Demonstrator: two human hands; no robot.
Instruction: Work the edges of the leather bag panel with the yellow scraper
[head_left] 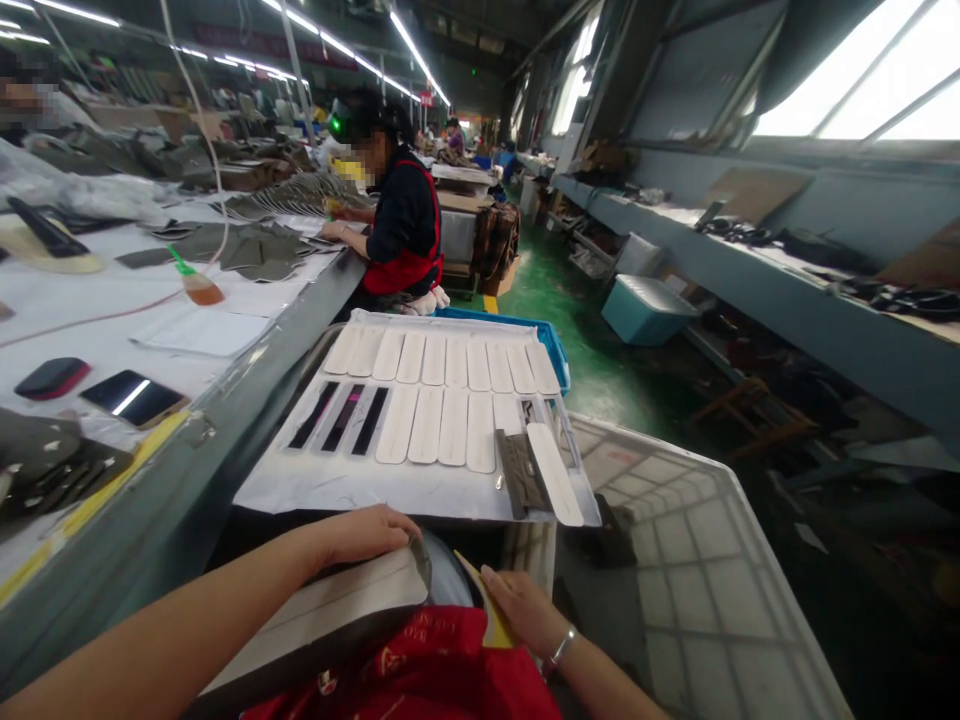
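Note:
My left hand (371, 535) is bent over the right end of a long cream strip (330, 610) with dark grey fabric at its edge, fingers closed on it. Low on the right, my right hand (525, 605) grips a thin yellow piece (491, 605), its thumb along the top edge. A curved, shiny grey surface (446, 570) lies between the hands. Beyond them, a white-covered board (322, 490) carries rows of rounded cream strips (439, 425). A folded grey-brown fabric piece (525, 475) and a slanted cream strip (555, 475) lie at its near right corner.
At left is a worktable (247, 375) with a phone (135, 397), a green-tipped glue bottle (199, 285) and fabric pieces (247, 250). A co-worker (405, 215) in a red apron works beyond. A large white bin (697, 460) stands right; a blue box (649, 308) sits by the bench.

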